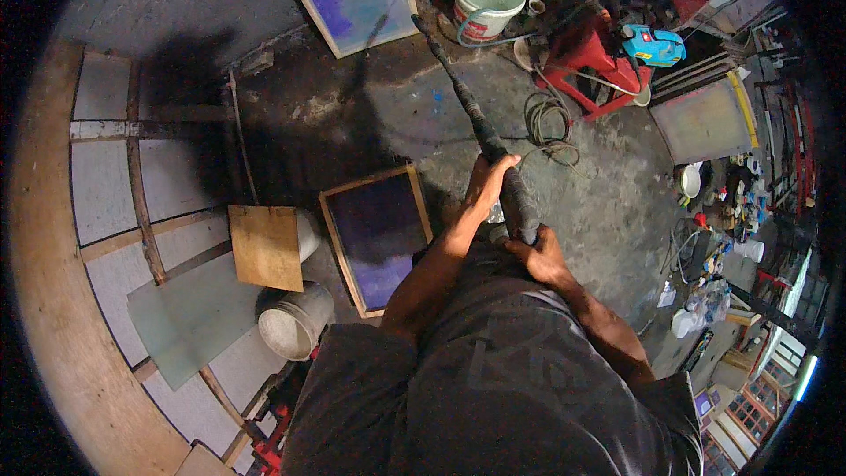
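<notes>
A long black spray lance, wrapped in dark tape, slants away from my body toward the far wall. My left hand is closed around its middle, thumb along the top. Lower down, close to my waist, my right hand grips the thick rear end. The lance's tip is near the right edge of a wood-framed screen, which leans on the wall with a purple patch on its mesh; whether they touch I cannot tell. No spray shows. Left of my left forearm, a second framed screen with dark purple mesh stands low.
A white bucket of pale liquid stands by the far wall. A blue pressure washer sits by a red stool, with a coiled hose on the floor. Another frame leans at right; a greyish bucket is at left.
</notes>
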A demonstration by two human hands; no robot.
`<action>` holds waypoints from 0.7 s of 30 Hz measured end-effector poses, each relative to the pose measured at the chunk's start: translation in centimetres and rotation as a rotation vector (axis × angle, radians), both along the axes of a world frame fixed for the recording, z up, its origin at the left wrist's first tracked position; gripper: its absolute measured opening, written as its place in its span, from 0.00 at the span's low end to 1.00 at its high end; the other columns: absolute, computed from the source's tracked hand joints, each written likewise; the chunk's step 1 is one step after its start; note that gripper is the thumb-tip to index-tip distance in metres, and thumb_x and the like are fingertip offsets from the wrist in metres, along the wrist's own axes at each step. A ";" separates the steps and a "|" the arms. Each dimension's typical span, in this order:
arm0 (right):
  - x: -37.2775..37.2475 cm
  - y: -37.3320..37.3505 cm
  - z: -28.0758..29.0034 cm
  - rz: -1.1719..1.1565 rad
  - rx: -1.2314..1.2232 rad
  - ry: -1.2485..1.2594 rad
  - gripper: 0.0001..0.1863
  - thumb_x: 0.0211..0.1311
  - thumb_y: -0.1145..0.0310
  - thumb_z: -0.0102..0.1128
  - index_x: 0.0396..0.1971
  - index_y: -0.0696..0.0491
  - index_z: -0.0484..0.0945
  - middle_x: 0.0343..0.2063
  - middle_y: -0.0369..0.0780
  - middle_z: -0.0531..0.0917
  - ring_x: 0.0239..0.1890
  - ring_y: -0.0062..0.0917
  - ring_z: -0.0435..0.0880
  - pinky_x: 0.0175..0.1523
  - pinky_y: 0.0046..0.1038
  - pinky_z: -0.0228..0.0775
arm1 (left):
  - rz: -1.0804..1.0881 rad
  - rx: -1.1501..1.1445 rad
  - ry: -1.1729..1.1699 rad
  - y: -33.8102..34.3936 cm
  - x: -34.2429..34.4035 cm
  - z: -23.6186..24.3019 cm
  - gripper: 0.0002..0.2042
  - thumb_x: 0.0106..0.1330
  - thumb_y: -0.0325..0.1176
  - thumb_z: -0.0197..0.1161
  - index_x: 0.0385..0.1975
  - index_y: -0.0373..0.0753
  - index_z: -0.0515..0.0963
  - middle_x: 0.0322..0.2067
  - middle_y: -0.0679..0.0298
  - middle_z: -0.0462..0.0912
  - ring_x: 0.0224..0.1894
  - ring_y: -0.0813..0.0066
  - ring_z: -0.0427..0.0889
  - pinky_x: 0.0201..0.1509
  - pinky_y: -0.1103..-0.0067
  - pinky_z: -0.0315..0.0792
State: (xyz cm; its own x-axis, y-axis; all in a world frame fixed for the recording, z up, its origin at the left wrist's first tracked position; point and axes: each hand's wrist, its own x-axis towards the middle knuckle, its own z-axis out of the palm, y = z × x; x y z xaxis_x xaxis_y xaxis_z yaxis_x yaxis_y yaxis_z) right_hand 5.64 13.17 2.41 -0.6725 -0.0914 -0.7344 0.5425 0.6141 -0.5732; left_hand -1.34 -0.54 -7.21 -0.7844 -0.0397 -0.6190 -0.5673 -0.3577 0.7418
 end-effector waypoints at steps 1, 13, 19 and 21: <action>-0.1 -0.1 0.2 -0.009 -0.010 0.004 0.28 0.46 0.58 0.66 0.41 0.65 0.71 0.32 0.46 0.79 0.37 0.31 0.76 0.44 0.31 0.67 | 0.002 0.005 -0.006 0.0 0.0 -0.2 0.23 0.48 0.48 0.64 0.34 0.33 0.73 0.29 0.63 0.74 0.32 0.70 0.72 0.38 0.75 0.65; -0.1 0.1 -0.1 0.023 0.021 -0.053 0.28 0.51 0.61 0.64 0.48 0.63 0.71 0.44 0.48 0.78 0.48 0.36 0.76 0.54 0.34 0.65 | -0.008 0.066 0.017 0.0 0.1 0.4 0.18 0.51 0.48 0.63 0.31 0.40 0.72 0.30 0.67 0.71 0.34 0.73 0.68 0.40 0.75 0.63; 0.9 0.3 -1.4 -0.079 0.025 0.071 0.21 0.44 0.60 0.67 0.31 0.60 0.73 0.24 0.40 0.77 0.27 0.26 0.73 0.33 0.29 0.64 | 0.009 0.037 -0.015 0.0 0.0 0.7 0.18 0.51 0.47 0.63 0.32 0.39 0.73 0.30 0.66 0.72 0.33 0.72 0.69 0.40 0.76 0.63; 1.1 0.2 -1.3 -0.086 -0.012 0.114 0.21 0.44 0.60 0.67 0.32 0.60 0.74 0.24 0.40 0.77 0.28 0.26 0.73 0.34 0.29 0.65 | 0.017 0.019 0.016 -0.1 0.0 1.4 0.18 0.51 0.46 0.63 0.33 0.38 0.73 0.30 0.66 0.72 0.34 0.71 0.69 0.40 0.76 0.63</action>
State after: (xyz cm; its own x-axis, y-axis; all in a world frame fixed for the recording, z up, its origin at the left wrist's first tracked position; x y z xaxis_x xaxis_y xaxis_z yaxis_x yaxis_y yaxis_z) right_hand 6.73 13.33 1.07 -0.7575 -0.0381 -0.6517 0.5237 0.5606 -0.6415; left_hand -1.38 -0.63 -5.78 -0.7933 -0.0416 -0.6074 -0.5494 -0.3813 0.7435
